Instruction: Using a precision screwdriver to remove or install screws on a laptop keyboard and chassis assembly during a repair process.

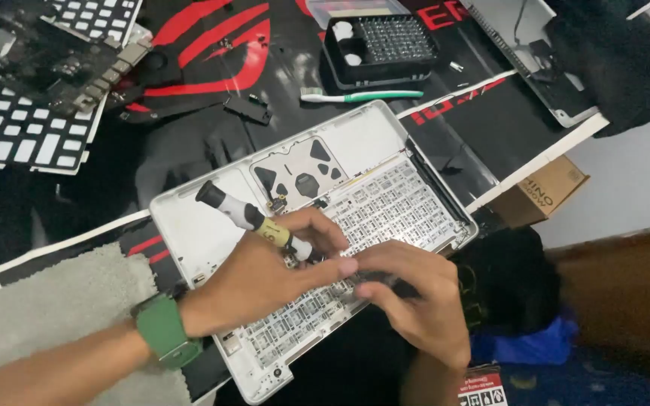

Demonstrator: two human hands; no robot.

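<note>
An opened silver laptop shell (197, 229) lies upside down on the desk, its keyboard backing grid (385, 203) and trackpad underside (299, 173) exposed. My left hand (265, 274), with a green watch strap on the wrist, grips a white, black and yellow screwdriver (246, 216) whose tip points down into the keyboard grid. My right hand (415, 297) rests on the grid just right of the tip, with its fingers pinched close to the tip. What lies under those fingers is hidden.
A black tray of screwdriver bits (381, 45) and a white-green toothbrush (359, 95) sit behind the shell. A circuit board (62, 60) and key-frame sheets (24, 139) lie at left. A grey cloth (54, 301), a cardboard box (543, 192) and a black cloth (611, 68) surround the desk mat.
</note>
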